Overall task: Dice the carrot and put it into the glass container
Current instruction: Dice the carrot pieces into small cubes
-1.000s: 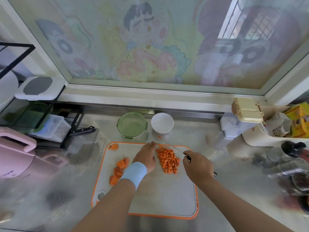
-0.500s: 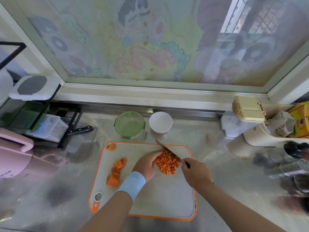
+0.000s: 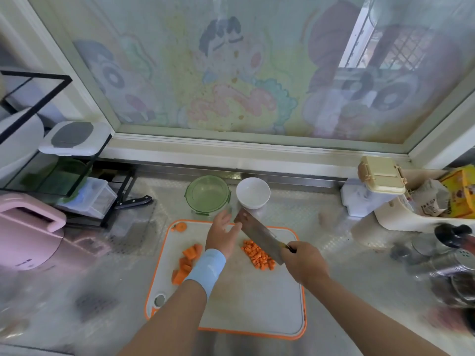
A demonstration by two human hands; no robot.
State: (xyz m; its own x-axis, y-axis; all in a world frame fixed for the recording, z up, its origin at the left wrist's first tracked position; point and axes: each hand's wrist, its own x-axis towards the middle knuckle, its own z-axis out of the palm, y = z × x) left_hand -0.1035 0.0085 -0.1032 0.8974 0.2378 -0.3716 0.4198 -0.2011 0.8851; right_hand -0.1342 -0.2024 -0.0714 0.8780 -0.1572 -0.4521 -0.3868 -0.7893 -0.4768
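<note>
A pile of diced carrot (image 3: 258,255) lies on the white, orange-rimmed cutting board (image 3: 246,299). Larger carrot chunks (image 3: 186,263) sit at the board's left, and a carrot end (image 3: 181,226) rests near its far left corner. My right hand (image 3: 304,263) grips the handle of a cleaver (image 3: 257,236), whose blade lies tilted over the dice. My left hand (image 3: 223,233), with a blue wristband, hovers with straight fingers beside the blade's far end. The green-lidded glass container (image 3: 207,195) stands just behind the board.
A white bowl (image 3: 253,192) sits right of the container. A black rack (image 3: 64,176) with boxes and a knife (image 3: 133,201) stands at the left, with a pink appliance (image 3: 28,235) nearer. Bags, a beige box (image 3: 381,174) and metal shakers (image 3: 447,258) crowd the right.
The cleaver blade has tipped flatter over the diced pile. My left hand has lifted off the dice and opened, moving toward the far end of the blade.
</note>
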